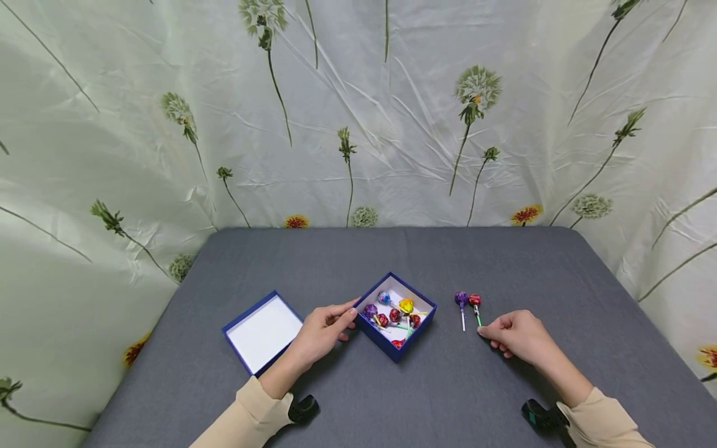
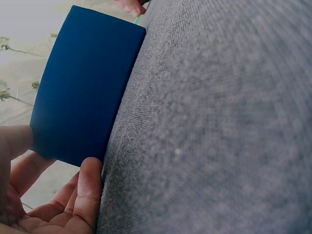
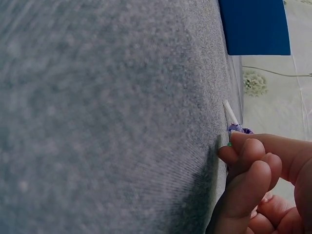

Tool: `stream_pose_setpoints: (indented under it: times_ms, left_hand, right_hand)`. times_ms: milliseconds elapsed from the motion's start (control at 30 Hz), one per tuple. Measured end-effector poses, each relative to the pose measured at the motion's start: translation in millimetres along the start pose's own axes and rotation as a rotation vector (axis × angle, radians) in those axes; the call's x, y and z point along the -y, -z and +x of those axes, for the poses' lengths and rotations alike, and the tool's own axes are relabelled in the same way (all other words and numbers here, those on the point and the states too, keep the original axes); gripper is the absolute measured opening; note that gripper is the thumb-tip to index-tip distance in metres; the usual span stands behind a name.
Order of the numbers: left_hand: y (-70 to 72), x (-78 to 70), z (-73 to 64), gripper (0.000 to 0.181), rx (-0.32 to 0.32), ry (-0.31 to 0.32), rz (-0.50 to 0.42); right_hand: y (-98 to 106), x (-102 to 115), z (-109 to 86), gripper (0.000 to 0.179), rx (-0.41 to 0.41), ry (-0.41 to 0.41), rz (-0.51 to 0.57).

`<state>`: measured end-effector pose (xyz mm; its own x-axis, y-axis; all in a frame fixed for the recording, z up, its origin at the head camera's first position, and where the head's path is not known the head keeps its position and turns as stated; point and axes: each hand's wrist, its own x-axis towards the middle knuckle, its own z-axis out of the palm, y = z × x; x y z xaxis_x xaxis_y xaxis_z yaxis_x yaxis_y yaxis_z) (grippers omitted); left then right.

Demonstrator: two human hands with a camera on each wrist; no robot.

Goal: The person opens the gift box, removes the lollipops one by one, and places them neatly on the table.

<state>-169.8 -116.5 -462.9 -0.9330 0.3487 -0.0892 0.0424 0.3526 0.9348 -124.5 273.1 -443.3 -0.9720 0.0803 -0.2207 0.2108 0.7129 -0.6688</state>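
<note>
In the head view a blue box (image 1: 395,353) with a white inside stands on the grey table and holds several wrapped lollipops, among them a yellow lollipop (image 1: 406,305) and a blue lollipop (image 1: 384,297). My left hand (image 1: 325,330) grips the box at its left corner, thumb at the rim. Right of the box, a red lollipop (image 1: 475,300) with a green stick lies beside a purple lollipop (image 1: 461,299) with a white stick. Thumb and index finger of my right hand (image 1: 518,336) pinch the end of the green stick, mostly hidden by the fingers in the right wrist view.
A blue-edged lid (image 1: 264,333), white inside up, lies left of the box, partly behind the left forearm. The grey-covered table (image 1: 448,398) reaches back to a white curtain (image 1: 414,124) printed with flowers.
</note>
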Motion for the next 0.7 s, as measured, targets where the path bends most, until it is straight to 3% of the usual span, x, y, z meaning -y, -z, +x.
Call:
stream_pose_setpoints:
  times_ms: [467, 700]
  left_hand:
    - [-0.2, 1.3, -0.2, 0.039, -0.008, -0.001, -0.011]
    - [-1.0, 0.6, 0.8, 0.039, -0.010, -0.006, -0.018]
  right_hand:
    - [1.7, 0.6, 2.6, 0.030, 0.018, 0.018, -0.006]
    - [4.0, -0.1, 2.2, 0.033, 0.030, -0.014, -0.007]
